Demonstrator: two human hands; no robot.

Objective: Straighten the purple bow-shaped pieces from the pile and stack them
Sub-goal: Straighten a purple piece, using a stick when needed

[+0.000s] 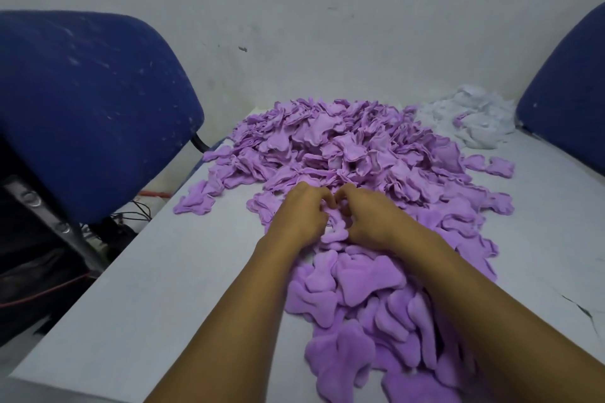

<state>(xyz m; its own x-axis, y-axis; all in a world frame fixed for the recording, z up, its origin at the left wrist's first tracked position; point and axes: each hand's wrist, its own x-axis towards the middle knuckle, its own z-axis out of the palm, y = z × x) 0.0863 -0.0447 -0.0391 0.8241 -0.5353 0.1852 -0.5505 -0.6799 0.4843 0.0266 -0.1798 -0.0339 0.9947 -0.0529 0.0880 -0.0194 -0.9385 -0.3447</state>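
Purple bow-shaped piece (337, 231) is lying crumpled between both hands, at the near foot of the large pile (343, 147), and it is being worked flat on the white table (131, 271). Left hand (301, 213) is curling its fingers down onto the piece's left side; right hand (370, 216) is doing the same on the right side. Both hands are nearly closed, with fingertips meeting at the fabric, but the exact pinch points are hidden under the knuckles, so how much cloth each is gripping cannot be told.

Beyond the grip, the pile of unsorted fleece pieces is spreading toward the wall (327, 26). Nearer than the grip, under the forearms, a loose heap of flatter pieces (357, 285) is lying overlapped; whether this is the intended stack is a judgement only, since it is not squared. Further right of the grip, white stuffing (474, 118) is sitting at the table's far corner. Blue chair backs (91, 101) are standing on either side.

Step in hand, as judged: straightening one piece. The next move is likely calling for pulling the two lobes apart until the cloth is lying flat, then setting it on the near heap with lobes aligned.
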